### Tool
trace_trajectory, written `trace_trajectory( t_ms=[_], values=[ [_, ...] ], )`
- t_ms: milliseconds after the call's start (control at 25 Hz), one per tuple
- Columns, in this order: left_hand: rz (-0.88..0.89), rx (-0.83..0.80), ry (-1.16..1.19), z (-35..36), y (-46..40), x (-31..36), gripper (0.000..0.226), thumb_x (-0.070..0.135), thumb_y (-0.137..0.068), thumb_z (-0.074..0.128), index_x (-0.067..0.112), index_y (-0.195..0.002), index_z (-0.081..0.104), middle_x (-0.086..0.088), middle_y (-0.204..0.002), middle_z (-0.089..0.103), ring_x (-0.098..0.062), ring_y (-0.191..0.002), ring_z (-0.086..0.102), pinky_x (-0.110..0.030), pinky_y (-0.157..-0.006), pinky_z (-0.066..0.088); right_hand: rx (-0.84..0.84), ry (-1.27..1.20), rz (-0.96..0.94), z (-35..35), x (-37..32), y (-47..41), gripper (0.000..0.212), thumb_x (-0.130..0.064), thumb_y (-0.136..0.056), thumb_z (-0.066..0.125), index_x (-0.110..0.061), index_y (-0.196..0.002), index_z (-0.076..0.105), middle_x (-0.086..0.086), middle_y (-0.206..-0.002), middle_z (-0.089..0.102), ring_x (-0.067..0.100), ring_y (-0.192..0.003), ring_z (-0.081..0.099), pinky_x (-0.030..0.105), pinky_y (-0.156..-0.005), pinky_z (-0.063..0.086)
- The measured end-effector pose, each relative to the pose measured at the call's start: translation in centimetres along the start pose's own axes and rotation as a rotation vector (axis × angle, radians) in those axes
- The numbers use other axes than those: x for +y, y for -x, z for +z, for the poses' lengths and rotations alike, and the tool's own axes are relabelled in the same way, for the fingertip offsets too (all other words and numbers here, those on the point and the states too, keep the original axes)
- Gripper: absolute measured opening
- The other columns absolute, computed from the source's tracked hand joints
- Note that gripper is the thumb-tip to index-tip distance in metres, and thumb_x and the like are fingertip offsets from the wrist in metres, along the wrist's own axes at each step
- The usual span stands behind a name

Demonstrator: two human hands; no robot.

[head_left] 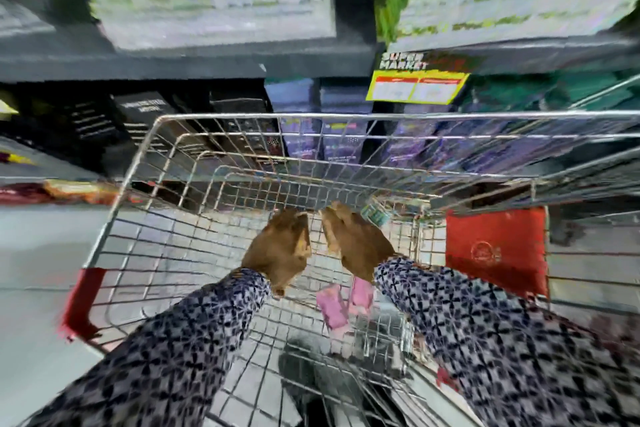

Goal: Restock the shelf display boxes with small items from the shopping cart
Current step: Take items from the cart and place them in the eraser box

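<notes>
I look down into a shop aisle, and the whole view is smeared by motion blur. The floor [38,253] on my left is pale grey and bare where it shows. Ahead, dark shelves [187,59] run across the top of the view, stacked with blurred green and white packs above and dark and purple boxes [332,146] lower down; I cannot make out which of these are display boxes. A yellow-edged tag [417,88] hangs from the shelf edge under the words SUPER MARKET. The cart [221,118] stands between me and the shelves, its front wire wall covering the lower boxes, so that I see them only through the mesh. It has a red corner guard [81,302] at my near left and a red flap [497,248] on its right side. Both patterned sleeves reach over the basket. My left hand [277,250] and right hand [356,239] hang close together above the wire bottom, not touching. The left fingers are curled round something small and yellowish, though blur hides what it is. The right fingers are bent downward, and I cannot tell whether they grip anything. Low in the basket, just under my right wrist, lie pink packets [343,302], two as far as I can count. A small greenish pack [374,215] lies beyond my right hand, near the far wall.
</notes>
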State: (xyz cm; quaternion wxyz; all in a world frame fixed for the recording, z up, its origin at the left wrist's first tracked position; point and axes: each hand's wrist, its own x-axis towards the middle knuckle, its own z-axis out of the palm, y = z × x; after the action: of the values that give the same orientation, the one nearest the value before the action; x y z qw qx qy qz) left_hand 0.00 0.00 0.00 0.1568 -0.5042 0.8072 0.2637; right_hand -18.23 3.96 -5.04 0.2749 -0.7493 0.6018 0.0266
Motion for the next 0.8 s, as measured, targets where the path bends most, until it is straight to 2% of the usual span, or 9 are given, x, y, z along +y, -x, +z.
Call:
trace_trajectory(
  t_ms=[120,200,240,280,360,480,600,720,800],
  values=[
    [0.076,0.009,0.016,-6.1,3.6,0.3,0.063,0.027,-0.095,0.07,0.02,-0.15,0.039,-0.006,-0.151,0.045,-0.024,-0.119,0.063,-0.034,-0.096,0.063,0.061,-0.063,0.034,-7.1,-3.0,3.6,0.095,0.01,-0.078,0.065,-0.016,-0.159,0.023,0.014,-0.167,0.02,0.041,-0.128,0.057,0.049,-0.089,0.06],
    [0.084,0.091,0.007,-12.1,7.1,1.4,0.054,0.031,-0.095,0.068,0.023,-0.141,0.042,-0.004,-0.137,0.056,-0.019,-0.1,0.069,-0.035,-0.084,0.066,0.138,-0.093,0.031,-12.8,-5.3,7.1,0.096,0.008,-0.079,0.061,-0.019,-0.162,0.019,0.01,-0.169,0.015,0.041,-0.135,0.053,0.05,-0.095,0.057],
    [0.086,0.165,-0.009,-15.0,8.8,1.8,0.059,0.036,-0.093,0.069,0.023,-0.144,0.042,-0.004,-0.139,0.059,-0.022,-0.106,0.071,-0.039,-0.091,0.065,0.199,-0.089,0.01,-15.9,-6.5,8.8,0.095,0.007,-0.08,0.06,-0.019,-0.162,0.02,0.009,-0.171,0.013,0.04,-0.14,0.048,0.05,-0.098,0.055],
    [0.086,0.247,-0.04,-17.7,10.4,2.2,0.069,0.043,-0.091,0.068,0.022,-0.151,0.043,-0.006,-0.148,0.058,-0.027,-0.121,0.068,-0.043,-0.103,0.06,0.257,-0.085,-0.011,-18.8,-7.5,10.3,0.094,0.005,-0.08,0.059,-0.02,-0.162,0.021,0.007,-0.172,0.013,0.038,-0.145,0.042,0.05,-0.101,0.053],
    [0.114,0.362,-0.126,-22.4,12.9,3.1,0.077,0.056,-0.088,0.06,0.019,-0.155,0.047,-0.007,-0.159,0.052,-0.029,-0.143,0.054,-0.044,-0.12,0.046,0.348,-0.058,-0.055,-23.8,-9.0,12.4,0.094,0.002,-0.08,0.062,-0.019,-0.163,0.023,0.005,-0.173,0.013,0.032,-0.154,0.029,0.046,-0.108,0.049],
    [0.164,0.495,-0.097,-28.7,16.9,4.9,0.079,0.061,-0.087,0.06,0.023,-0.155,0.049,0.0,-0.165,0.045,-0.024,-0.149,0.049,-0.039,-0.123,0.042,0.416,-0.005,-0.084,-30.6,-10.9,15.0,0.102,0.0,-0.078,0.063,-0.028,-0.163,0.015,-0.003,-0.174,0.006,0.019,-0.157,0.019,0.039,-0.111,0.047],
    [0.341,0.706,-0.153,-36.7,21.2,7.0,0.083,0.06,-0.081,0.067,0.026,-0.155,0.051,0.007,-0.169,0.039,-0.015,-0.156,0.04,-0.019,-0.13,0.015,0.544,-0.045,-0.119,-39.4,-13.7,17.4,0.106,-0.008,-0.071,0.061,-0.043,-0.158,0.01,-0.015,-0.171,0.005,0.006,-0.15,0.023,0.032,-0.117,0.04],
    [0.474,0.955,-0.236,-45.9,24.8,9.3,0.079,0.052,-0.071,0.077,0.016,-0.14,0.067,-0.002,-0.154,0.06,-0.014,-0.145,0.05,-0.008,-0.127,0.0,0.746,0.008,-0.204,-49.9,-16.8,19.5,0.098,-0.015,-0.068,0.059,-0.037,-0.157,0.023,-0.019,-0.162,0.021,-0.002,-0.15,0.02,0.019,-0.123,0.023],
    [0.509,0.981,-0.265,-51.4,26.1,10.4,0.085,0.048,-0.069,0.083,0.014,-0.144,0.064,0.0,-0.154,0.059,-0.005,-0.144,0.043,-0.004,-0.124,0.003,0.788,0.019,-0.248,-55.8,-18.6,19.8,0.094,-0.021,-0.068,0.067,-0.03,-0.155,0.033,-0.008,-0.16,0.035,0.006,-0.15,0.03,0.025,-0.124,0.025]
  ],
)
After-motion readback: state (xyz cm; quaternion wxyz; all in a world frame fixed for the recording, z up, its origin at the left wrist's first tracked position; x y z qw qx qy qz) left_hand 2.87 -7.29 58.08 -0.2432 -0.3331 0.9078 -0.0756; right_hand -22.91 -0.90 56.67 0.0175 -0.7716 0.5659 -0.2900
